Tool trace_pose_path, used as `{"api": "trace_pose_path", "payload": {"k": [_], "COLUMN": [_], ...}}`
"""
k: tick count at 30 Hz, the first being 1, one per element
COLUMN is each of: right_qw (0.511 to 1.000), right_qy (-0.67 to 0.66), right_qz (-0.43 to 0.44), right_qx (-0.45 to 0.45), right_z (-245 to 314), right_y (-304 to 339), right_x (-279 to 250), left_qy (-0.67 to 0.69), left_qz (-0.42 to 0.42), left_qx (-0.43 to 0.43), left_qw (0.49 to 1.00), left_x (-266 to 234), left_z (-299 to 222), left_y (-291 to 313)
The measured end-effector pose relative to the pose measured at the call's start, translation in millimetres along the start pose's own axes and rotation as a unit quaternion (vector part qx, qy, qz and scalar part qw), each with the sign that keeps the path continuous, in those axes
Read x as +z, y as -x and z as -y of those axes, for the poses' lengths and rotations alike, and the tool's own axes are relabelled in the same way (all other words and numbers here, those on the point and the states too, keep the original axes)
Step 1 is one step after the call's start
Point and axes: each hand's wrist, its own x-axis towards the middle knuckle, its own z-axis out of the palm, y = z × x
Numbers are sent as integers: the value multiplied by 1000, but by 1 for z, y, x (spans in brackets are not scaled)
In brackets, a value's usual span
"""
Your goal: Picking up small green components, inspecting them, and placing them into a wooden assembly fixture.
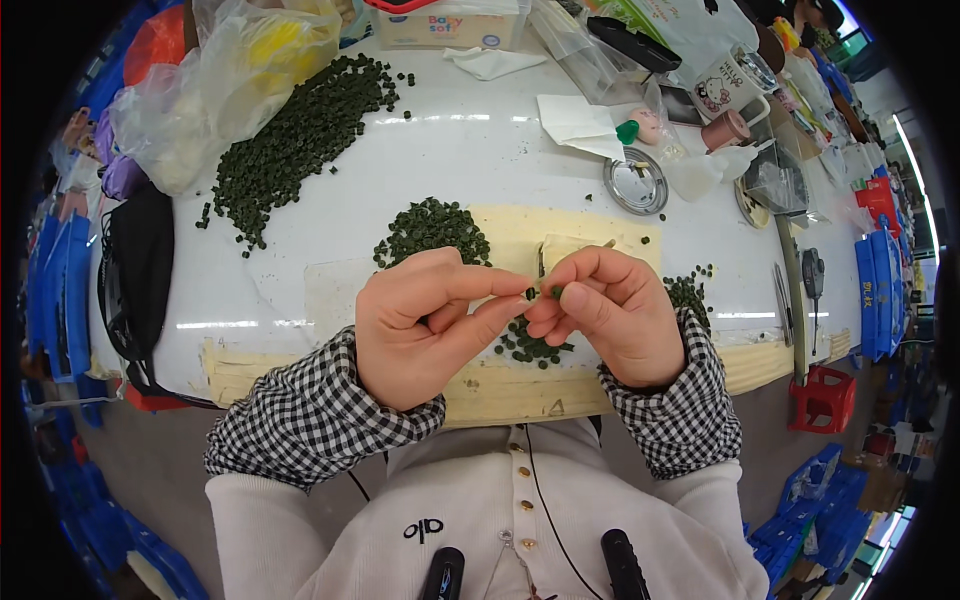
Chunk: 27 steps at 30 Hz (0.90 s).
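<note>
My left hand and my right hand meet fingertip to fingertip above the near edge of a white table. The left thumb and forefinger pinch a small dark green bead-like piece. The right fingers pinch another small green piece just beside it. Under the hands lies a small heap of the same green pieces. A rounder heap sits just beyond my left hand, and a few more pieces lie right of my right hand. Both wrists wear black-and-white checked sleeve covers.
A long spread of green pieces runs toward the back left beside clear plastic bags. At the back are a tissue box, paper tissues, a round metal lid, mugs. A black bag hangs at the left edge. Blue crates stand right.
</note>
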Motion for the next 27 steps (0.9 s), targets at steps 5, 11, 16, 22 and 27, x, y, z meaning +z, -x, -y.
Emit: {"api": "trace_pose_path", "payload": {"k": [5,11,16,22,27], "right_qw": [1000,1000,999,999,998], "right_qy": [1,13,37,36,52], "right_qz": [3,-2,-10,-12,-18], "right_qx": [-5,2,13,6,-18], "right_z": [-3,-3,-1,-4,-6], "right_y": [-1,-1,-1,-1,-1], "right_x": [1,2,4,4,4], "left_qy": [-37,-69,-82,-93,-110], "left_qz": [13,26,41,48,48], "left_qx": [13,32,52,64,74], "left_qw": [999,997,994,992,990], "left_x": [1,1,0,1,1], "left_z": [-3,-5,-5,-6,-5], "left_y": [0,-1,-3,-3,-3]}}
